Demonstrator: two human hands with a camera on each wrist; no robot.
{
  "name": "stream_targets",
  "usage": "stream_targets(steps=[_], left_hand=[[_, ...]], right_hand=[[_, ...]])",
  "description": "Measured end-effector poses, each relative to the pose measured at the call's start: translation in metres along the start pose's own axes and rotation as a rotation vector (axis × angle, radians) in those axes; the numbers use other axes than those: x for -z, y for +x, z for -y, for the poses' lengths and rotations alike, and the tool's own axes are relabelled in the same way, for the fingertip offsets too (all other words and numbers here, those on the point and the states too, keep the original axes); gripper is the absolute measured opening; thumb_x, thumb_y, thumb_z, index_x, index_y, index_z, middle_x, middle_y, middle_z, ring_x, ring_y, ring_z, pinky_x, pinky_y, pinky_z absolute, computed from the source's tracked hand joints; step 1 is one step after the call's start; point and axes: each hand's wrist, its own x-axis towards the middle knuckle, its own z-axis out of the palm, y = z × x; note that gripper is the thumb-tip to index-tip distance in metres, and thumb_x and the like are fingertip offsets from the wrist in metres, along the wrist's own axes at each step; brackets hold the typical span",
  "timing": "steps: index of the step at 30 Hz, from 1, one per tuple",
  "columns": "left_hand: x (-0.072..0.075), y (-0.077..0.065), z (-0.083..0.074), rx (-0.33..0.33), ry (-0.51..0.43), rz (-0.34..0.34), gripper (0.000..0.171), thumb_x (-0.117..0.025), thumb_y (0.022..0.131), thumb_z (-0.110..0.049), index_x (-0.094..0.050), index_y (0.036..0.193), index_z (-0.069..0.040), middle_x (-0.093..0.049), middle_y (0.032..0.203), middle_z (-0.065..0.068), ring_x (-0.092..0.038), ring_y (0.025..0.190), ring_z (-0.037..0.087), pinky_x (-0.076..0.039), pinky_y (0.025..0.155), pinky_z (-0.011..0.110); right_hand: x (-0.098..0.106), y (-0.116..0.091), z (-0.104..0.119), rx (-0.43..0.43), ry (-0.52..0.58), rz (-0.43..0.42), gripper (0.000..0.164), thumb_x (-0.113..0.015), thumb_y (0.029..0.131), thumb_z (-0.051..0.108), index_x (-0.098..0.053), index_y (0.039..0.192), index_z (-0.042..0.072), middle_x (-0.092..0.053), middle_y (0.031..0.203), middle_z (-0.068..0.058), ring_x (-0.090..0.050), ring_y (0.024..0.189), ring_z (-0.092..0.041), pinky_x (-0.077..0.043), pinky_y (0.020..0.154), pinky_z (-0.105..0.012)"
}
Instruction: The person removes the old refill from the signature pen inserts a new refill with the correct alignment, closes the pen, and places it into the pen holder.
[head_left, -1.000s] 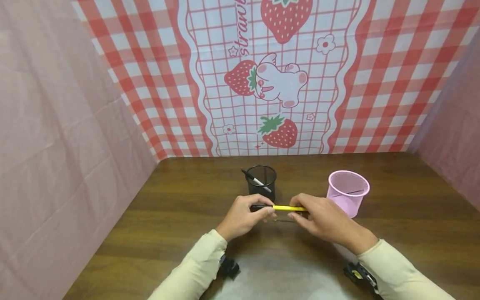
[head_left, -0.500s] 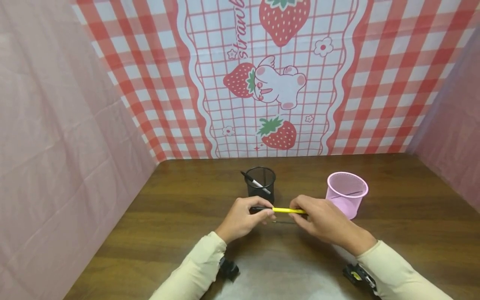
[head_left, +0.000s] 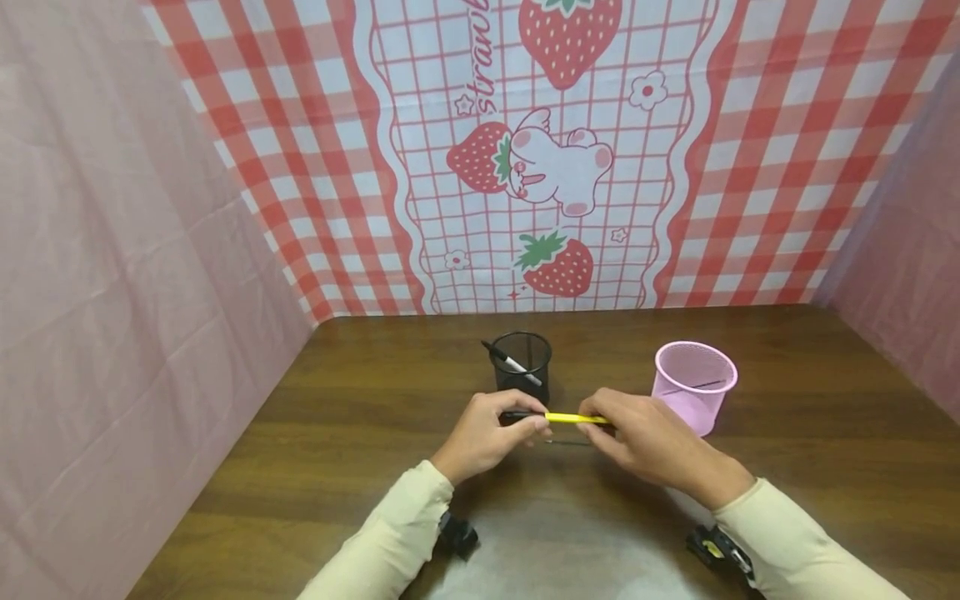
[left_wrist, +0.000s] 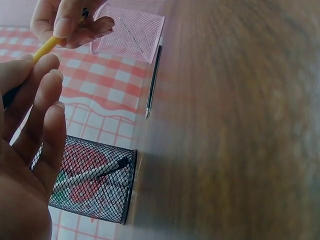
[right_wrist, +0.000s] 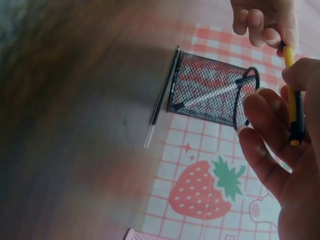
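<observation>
A pen with a yellow and black barrel (head_left: 564, 418) is held level between both hands, above the table. My left hand (head_left: 487, 432) pinches its black end between thumb and fingers. On the yellow part, my right hand (head_left: 648, 437) keeps a pinch; a black clip side and a yellow-tipped end show in the right wrist view. Below the hands a thin ink refill (left_wrist: 154, 80), dark with a clear end, lies on the table. Behind my left hand stands a black mesh pen cup (head_left: 522, 375) with a white marker (head_left: 522, 369), black-capped, leaning inside.
A pink mesh pen cup (head_left: 693, 400) stands behind my right hand, with a thin dark line visible in it. The brown wooden table (head_left: 375, 375) meets a red checkered strawberry cloth (head_left: 555, 158) at the back. Pink cloth (head_left: 150, 250) hangs at the sides.
</observation>
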Motion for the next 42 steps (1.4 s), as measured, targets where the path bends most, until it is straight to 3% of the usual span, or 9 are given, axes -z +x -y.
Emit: stream_targets(steps=[7,17,27,34,42], left_hand=[[-0.0004,-0.0002,0.0001,0.01,-0.017,0.0,0.013,-0.068,0.094,0.0,-0.068,0.104,0.009,-0.074,0.086,0.016,-0.068,0.07,0.045,-0.058,0.065,0.052],[-0.0001,0.0,0.0032,-0.007,-0.005,-0.001,0.014,-0.069,0.094,-0.002,-0.069,0.105,0.007,-0.075,0.087,0.015,-0.069,0.069,0.041,-0.058,0.065,0.049],[0.0003,-0.0004,0.0018,0.016,-0.004,-0.002,0.016,-0.07,0.093,-0.002,-0.069,0.105,0.008,-0.075,0.088,0.015,-0.069,0.07,0.044,-0.058,0.066,0.05],[0.0012,0.0002,0.0015,0.011,0.023,-0.011,0.013,-0.071,0.092,-0.002,-0.071,0.104,0.002,-0.075,0.088,0.015,-0.069,0.068,0.036,-0.059,0.064,0.038],[0.0009,0.0015,0.001,0.008,0.03,-0.008,0.013,-0.071,0.092,-0.003,-0.071,0.104,0.002,-0.075,0.088,0.015,-0.07,0.067,0.028,-0.059,0.064,0.042]], right_hand=[[0.0013,0.0002,-0.0005,0.008,0.003,-0.003,0.02,-0.076,0.082,0.012,-0.063,0.095,0.018,-0.057,0.081,0.016,-0.052,0.064,0.0,-0.045,0.054,-0.018],[0.0026,0.0013,-0.001,0.006,0.015,-0.002,0.017,-0.075,0.084,0.012,-0.063,0.095,0.018,-0.055,0.08,0.016,-0.053,0.061,-0.003,-0.043,0.054,-0.017],[0.0026,0.001,0.0003,-0.016,0.012,0.031,0.016,-0.075,0.086,0.012,-0.064,0.096,0.018,-0.056,0.08,0.017,-0.049,0.064,0.004,-0.044,0.054,-0.018],[0.0026,0.0012,-0.0013,-0.009,0.009,0.039,0.014,-0.074,0.089,0.012,-0.064,0.097,0.018,-0.057,0.082,0.017,-0.048,0.064,0.004,-0.044,0.055,-0.019],[0.0025,0.0,-0.0025,-0.021,0.005,0.042,0.013,-0.074,0.089,0.012,-0.065,0.096,0.018,-0.058,0.082,0.017,-0.049,0.065,0.003,-0.045,0.055,-0.021]])
